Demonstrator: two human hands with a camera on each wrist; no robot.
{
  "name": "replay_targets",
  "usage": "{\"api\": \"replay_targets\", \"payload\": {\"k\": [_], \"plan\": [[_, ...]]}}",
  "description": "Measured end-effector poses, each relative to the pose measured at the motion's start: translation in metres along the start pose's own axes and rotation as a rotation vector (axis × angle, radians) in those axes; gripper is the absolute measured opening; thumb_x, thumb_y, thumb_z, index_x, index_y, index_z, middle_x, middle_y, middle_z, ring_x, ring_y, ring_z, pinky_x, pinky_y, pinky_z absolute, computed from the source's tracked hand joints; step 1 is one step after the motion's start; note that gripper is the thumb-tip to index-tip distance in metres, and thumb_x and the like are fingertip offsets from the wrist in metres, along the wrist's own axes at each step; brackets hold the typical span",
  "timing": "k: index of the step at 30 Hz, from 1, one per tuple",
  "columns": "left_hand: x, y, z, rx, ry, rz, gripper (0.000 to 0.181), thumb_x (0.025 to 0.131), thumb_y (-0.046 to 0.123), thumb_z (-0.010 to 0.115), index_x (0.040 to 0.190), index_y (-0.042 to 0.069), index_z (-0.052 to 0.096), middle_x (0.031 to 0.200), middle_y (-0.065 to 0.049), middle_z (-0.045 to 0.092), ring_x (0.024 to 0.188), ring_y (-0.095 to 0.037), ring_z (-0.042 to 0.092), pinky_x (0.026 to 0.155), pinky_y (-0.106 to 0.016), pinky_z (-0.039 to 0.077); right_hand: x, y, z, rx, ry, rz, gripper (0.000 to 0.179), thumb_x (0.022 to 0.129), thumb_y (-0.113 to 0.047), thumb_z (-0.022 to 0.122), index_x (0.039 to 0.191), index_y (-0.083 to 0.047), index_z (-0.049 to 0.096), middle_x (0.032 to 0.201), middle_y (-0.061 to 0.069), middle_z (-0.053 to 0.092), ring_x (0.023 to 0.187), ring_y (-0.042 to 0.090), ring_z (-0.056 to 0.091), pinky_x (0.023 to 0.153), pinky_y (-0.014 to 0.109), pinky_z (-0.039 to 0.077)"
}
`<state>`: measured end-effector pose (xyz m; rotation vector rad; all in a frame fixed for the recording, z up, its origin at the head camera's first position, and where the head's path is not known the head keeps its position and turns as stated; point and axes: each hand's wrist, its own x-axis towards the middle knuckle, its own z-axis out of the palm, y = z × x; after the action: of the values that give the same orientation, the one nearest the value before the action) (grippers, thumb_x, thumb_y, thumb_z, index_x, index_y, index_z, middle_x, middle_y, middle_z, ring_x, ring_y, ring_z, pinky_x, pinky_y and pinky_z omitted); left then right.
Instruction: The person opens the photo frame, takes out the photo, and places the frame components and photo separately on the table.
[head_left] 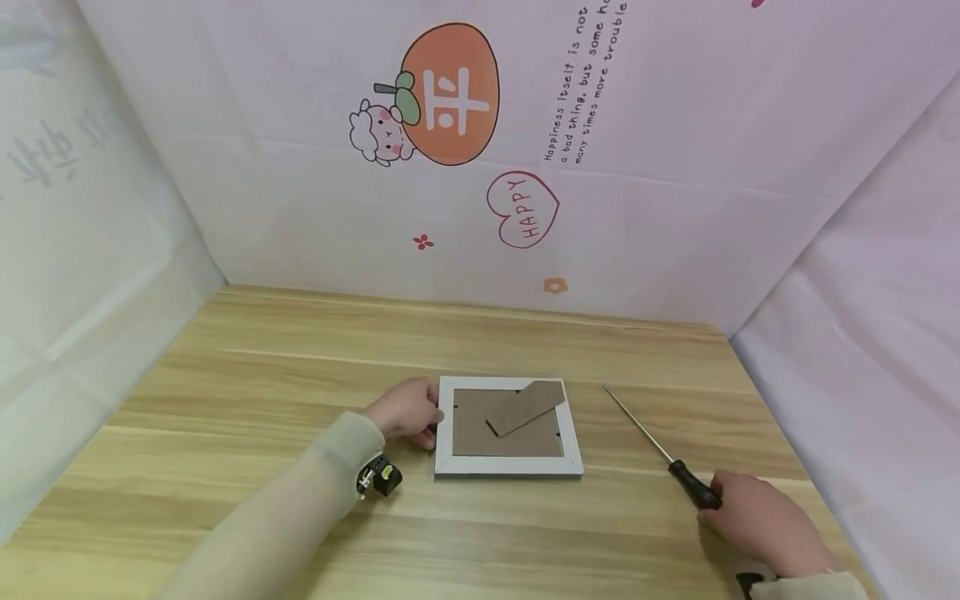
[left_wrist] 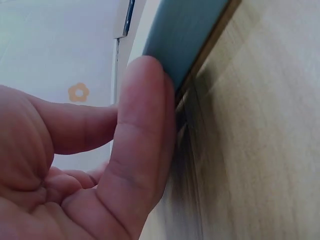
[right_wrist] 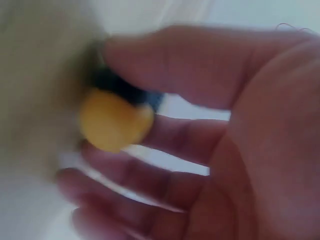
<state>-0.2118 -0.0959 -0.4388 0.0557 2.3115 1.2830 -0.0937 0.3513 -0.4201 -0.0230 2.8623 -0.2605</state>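
A white picture frame lies face down on the wooden table, showing its brown backing board and a slanted stand leg. At the frame's left side, my left hand grips the edge between thumb and fingers. Close up in the left wrist view, the fingers lie along the frame's bluish outer side. Off to the right, my right hand holds a screwdriver by its black handle, the thin metal shaft pointing forward and left. The handle's yellow end shows blurred in the right wrist view, between thumb and fingers.
The wood-grain table meets a pale printed sheet hanging at the back, with similar sheets on both sides. A small black camera is strapped at the left wrist.
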Motion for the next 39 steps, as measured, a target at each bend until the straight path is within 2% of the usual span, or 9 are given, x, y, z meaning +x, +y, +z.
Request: {"api": "replay_targets", "payload": {"k": [9,17,19,21,25,28,31,34,39], "plan": [[-0.002,-0.001,0.000,0.030,-0.022,-0.024,0.005,0.098,-0.001,0.057,0.096,-0.001,0.052,0.088,-0.018,0.058,0.064,-0.026,0.065,0.056,-0.031,0.058,0.009,0.022,0.007,0.130,0.086,0.005,0.016,0.090,-0.023,0.071,0.095,-0.008,0.066,0.071,-0.001,0.053,0.063,0.018,0.045,0.056,0.034,0.037],[-0.007,0.003,0.001,0.095,-0.017,0.011,0.006,0.099,0.000,0.056,0.094,-0.001,0.052,0.087,-0.015,0.058,0.063,-0.024,0.065,0.056,-0.030,0.057,0.013,0.033,-0.002,0.396,0.161,0.086,0.060,0.097,-0.047,0.062,0.130,0.003,0.056,0.103,0.012,0.070,0.087,0.024,0.064,0.068,0.035,0.046],[-0.007,0.004,0.001,0.110,-0.015,0.015,0.007,0.098,-0.001,0.056,0.093,-0.001,0.052,0.087,-0.015,0.057,0.064,-0.024,0.064,0.056,-0.030,0.057,0.015,0.035,-0.003,0.626,0.161,0.103,0.061,0.099,-0.045,0.060,0.133,0.005,0.052,0.104,0.012,0.069,0.090,0.023,0.068,0.071,0.035,0.053],[-0.008,0.004,0.001,0.111,-0.013,0.016,0.007,0.098,-0.001,0.056,0.093,-0.001,0.052,0.087,-0.015,0.057,0.064,-0.024,0.064,0.056,-0.030,0.057,0.018,0.038,-0.002,0.955,0.179,0.095,0.049,0.100,-0.036,0.062,0.129,0.003,0.055,0.106,0.008,0.069,0.094,0.020,0.070,0.077,0.036,0.058],[-0.005,0.004,0.001,0.104,-0.017,0.018,0.006,0.098,-0.001,0.057,0.093,-0.001,0.052,0.088,-0.016,0.057,0.065,-0.025,0.065,0.056,-0.030,0.058,0.021,0.043,0.000,1.685,0.219,-0.025,0.015,0.099,-0.009,0.062,0.111,0.001,0.062,0.107,0.004,0.064,0.100,0.025,0.070,0.090,0.038,0.053],[-0.003,0.003,0.001,0.094,-0.022,0.016,0.006,0.097,-0.001,0.057,0.093,-0.001,0.052,0.089,-0.016,0.058,0.065,-0.025,0.065,0.056,-0.030,0.058,0.023,0.045,0.001,2.061,0.184,-0.120,0.012,0.102,-0.001,0.052,0.107,0.000,0.062,0.110,0.009,0.065,0.105,0.030,0.068,0.097,0.038,0.050],[-0.002,0.003,0.001,0.076,-0.025,0.008,0.005,0.097,-0.002,0.058,0.094,-0.002,0.053,0.089,-0.016,0.058,0.066,-0.026,0.064,0.057,-0.030,0.058,0.023,0.046,0.001,2.317,0.161,-0.139,0.014,0.104,-0.002,0.046,0.108,0.002,0.059,0.112,0.014,0.065,0.107,0.034,0.066,0.100,0.038,0.048],[-0.002,0.004,0.000,0.049,-0.022,-0.005,0.003,0.096,-0.002,0.057,0.097,-0.003,0.055,0.088,-0.017,0.059,0.067,-0.026,0.064,0.057,-0.030,0.058,0.023,0.046,0.001,2.448,0.176,-0.136,0.015,0.105,-0.005,0.046,0.110,0.002,0.058,0.111,0.019,0.066,0.106,0.038,0.065,0.100,0.039,0.048],[-0.001,0.004,-0.002,-0.018,-0.020,0.001,0.008,0.096,-0.002,0.055,0.103,-0.003,0.057,0.086,-0.017,0.062,0.067,-0.027,0.064,0.057,-0.032,0.059,0.025,0.047,0.000,2.627,0.125,-0.044,0.014,0.106,-0.012,0.048,0.117,-0.004,0.051,0.112,0.022,0.062,0.109,0.042,0.061,0.105,0.037,0.043]]}}
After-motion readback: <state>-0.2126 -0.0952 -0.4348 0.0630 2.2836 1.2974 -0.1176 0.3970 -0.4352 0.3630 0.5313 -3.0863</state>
